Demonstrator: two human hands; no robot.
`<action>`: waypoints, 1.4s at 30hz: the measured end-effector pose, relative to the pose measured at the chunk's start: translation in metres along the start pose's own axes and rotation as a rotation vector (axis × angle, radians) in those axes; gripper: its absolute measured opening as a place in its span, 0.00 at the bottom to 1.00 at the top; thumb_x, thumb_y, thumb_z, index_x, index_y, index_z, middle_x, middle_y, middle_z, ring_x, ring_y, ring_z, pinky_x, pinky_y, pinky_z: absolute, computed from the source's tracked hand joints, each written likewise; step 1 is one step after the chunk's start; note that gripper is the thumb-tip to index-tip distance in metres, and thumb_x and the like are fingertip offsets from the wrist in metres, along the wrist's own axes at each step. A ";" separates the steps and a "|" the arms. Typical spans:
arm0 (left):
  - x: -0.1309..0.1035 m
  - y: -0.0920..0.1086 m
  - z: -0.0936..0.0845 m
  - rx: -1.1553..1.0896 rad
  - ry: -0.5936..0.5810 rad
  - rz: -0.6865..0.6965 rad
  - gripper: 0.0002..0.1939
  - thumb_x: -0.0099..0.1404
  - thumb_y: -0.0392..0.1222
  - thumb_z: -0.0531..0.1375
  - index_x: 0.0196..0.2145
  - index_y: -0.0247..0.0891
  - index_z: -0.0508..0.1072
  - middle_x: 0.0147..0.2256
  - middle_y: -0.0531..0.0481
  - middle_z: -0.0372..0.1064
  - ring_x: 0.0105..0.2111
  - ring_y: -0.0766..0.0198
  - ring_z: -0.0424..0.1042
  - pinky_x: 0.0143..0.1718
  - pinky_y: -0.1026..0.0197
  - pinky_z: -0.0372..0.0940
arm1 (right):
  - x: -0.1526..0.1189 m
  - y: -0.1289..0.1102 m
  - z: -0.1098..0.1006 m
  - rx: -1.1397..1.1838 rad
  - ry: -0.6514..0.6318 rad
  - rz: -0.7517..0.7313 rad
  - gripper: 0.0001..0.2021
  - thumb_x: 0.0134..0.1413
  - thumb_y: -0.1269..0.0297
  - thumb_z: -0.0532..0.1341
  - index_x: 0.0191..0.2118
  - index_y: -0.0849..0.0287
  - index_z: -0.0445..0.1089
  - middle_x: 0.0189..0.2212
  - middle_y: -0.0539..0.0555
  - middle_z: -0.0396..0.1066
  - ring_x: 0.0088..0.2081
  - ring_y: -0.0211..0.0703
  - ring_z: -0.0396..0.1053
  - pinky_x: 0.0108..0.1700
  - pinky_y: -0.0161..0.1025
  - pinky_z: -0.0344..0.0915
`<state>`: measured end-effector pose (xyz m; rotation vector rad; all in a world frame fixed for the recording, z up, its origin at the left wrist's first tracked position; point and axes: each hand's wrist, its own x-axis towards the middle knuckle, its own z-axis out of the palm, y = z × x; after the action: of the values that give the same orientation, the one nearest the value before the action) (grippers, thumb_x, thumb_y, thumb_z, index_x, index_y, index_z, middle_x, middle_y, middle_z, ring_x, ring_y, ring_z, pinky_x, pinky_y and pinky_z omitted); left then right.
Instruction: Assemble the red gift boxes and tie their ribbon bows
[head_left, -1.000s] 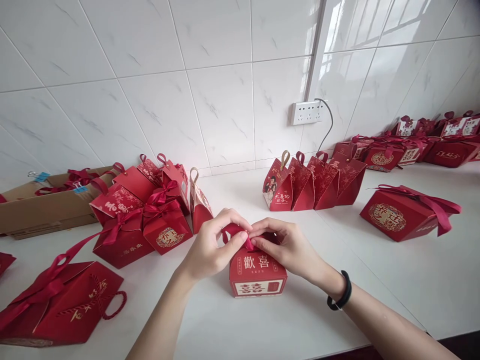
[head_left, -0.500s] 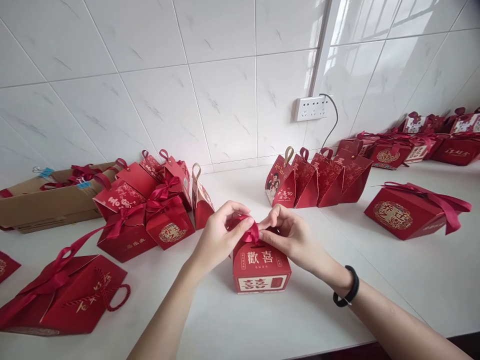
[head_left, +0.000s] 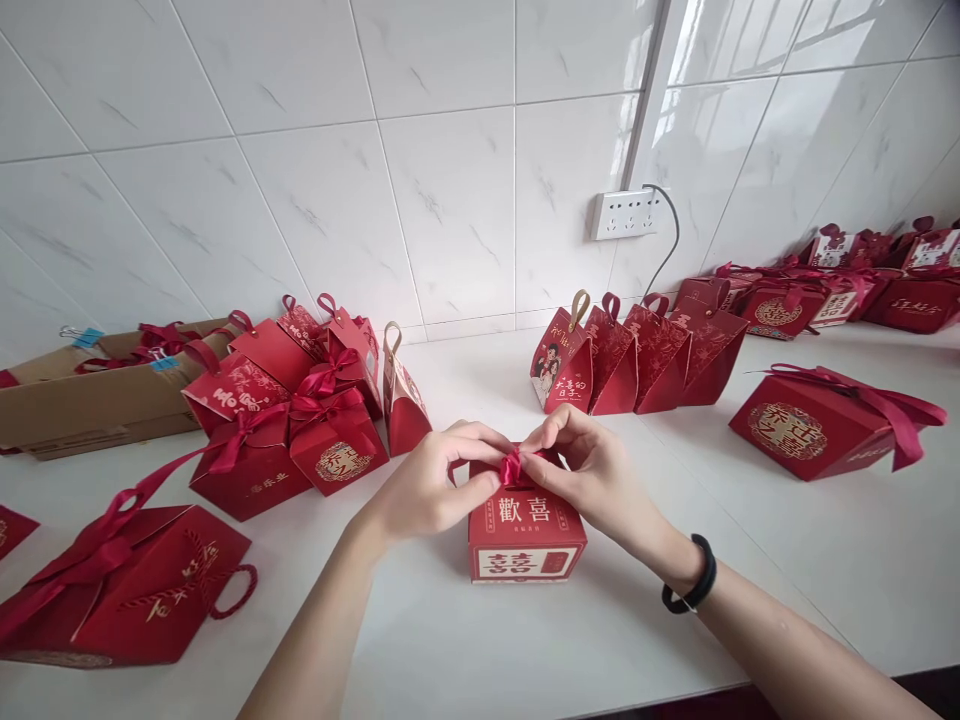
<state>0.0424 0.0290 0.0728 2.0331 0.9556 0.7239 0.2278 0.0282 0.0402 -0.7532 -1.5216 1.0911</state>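
A small red gift box (head_left: 527, 540) with white Chinese characters stands upright on the white counter in front of me. At its top is a shiny red ribbon (head_left: 511, 468), gathered into a small knot. My left hand (head_left: 439, 485) reaches it from the left, fingers behind and thumb in front, holding the ribbon by the knot. From the right, my right hand (head_left: 581, 465) pinches the ribbon between thumb and index finger, the other fingers curled. The ribbon's ends are mostly hidden by my fingers. A black band (head_left: 701, 575) circles my right wrist.
Left of me, several red boxes (head_left: 341, 460) with bows stand by a cardboard box (head_left: 97, 405). A larger ribboned box (head_left: 142, 590) lies near left. Handled triangular boxes (head_left: 559, 365) line up behind; another ribboned box (head_left: 817, 425) sits right. A power strip (head_left: 626, 215) is on the wall.
My left hand has shifted slightly left, its thumb lower and its fingers straighter over the box top. The ribbon at the knot looks smaller and tighter. My right hand keeps its pinch.
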 end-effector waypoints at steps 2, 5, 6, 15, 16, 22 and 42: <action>0.001 0.001 0.003 0.018 0.026 0.009 0.08 0.60 0.39 0.58 0.36 0.41 0.77 0.44 0.48 0.69 0.48 0.58 0.66 0.48 0.58 0.62 | 0.000 -0.001 0.000 -0.017 0.024 0.001 0.11 0.50 0.66 0.62 0.27 0.56 0.57 0.26 0.49 0.73 0.27 0.35 0.68 0.28 0.34 0.64; 0.003 0.002 0.008 0.034 0.060 -0.012 0.08 0.57 0.44 0.62 0.34 0.41 0.77 0.46 0.49 0.68 0.50 0.57 0.64 0.51 0.57 0.60 | 0.000 -0.003 0.001 -0.038 0.053 0.002 0.10 0.49 0.66 0.62 0.26 0.56 0.58 0.25 0.49 0.72 0.27 0.35 0.68 0.28 0.34 0.63; 0.004 0.002 0.008 0.040 0.054 -0.014 0.08 0.56 0.45 0.63 0.33 0.42 0.77 0.47 0.49 0.67 0.51 0.56 0.63 0.52 0.57 0.59 | 0.001 -0.003 0.001 -0.040 0.058 0.002 0.10 0.49 0.67 0.62 0.26 0.56 0.59 0.24 0.49 0.72 0.27 0.35 0.68 0.28 0.34 0.63; 0.004 -0.005 0.007 -0.068 0.059 -0.059 0.14 0.64 0.49 0.55 0.31 0.41 0.77 0.51 0.49 0.64 0.54 0.56 0.61 0.50 0.57 0.62 | 0.000 -0.004 0.000 -0.060 0.023 0.017 0.08 0.50 0.63 0.62 0.27 0.57 0.62 0.26 0.50 0.72 0.28 0.36 0.69 0.30 0.34 0.65; 0.004 -0.006 0.007 -0.104 0.045 -0.069 0.14 0.64 0.49 0.54 0.31 0.42 0.77 0.53 0.50 0.62 0.55 0.56 0.60 0.50 0.57 0.62 | 0.000 -0.003 0.000 -0.077 0.028 0.014 0.08 0.50 0.63 0.62 0.27 0.57 0.62 0.26 0.49 0.72 0.28 0.36 0.69 0.29 0.34 0.65; 0.006 -0.007 0.005 -0.219 -0.037 -0.110 0.14 0.64 0.48 0.55 0.26 0.42 0.75 0.63 0.61 0.47 0.65 0.57 0.36 0.61 0.56 0.48 | 0.000 0.001 0.000 -0.194 0.018 -0.031 0.07 0.53 0.63 0.61 0.28 0.57 0.64 0.25 0.49 0.70 0.26 0.35 0.66 0.29 0.35 0.64; 0.010 -0.015 0.008 -0.445 0.111 -0.181 0.14 0.60 0.45 0.58 0.20 0.39 0.72 0.64 0.61 0.43 0.64 0.51 0.41 0.63 0.47 0.41 | 0.003 0.005 -0.016 -0.663 -0.019 -0.320 0.03 0.52 0.66 0.62 0.30 0.55 0.67 0.40 0.55 0.63 0.43 0.44 0.66 0.45 0.45 0.66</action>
<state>0.0479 0.0403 0.0583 1.5140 0.9305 0.8688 0.2417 0.0372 0.0367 -0.8945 -1.9637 0.3441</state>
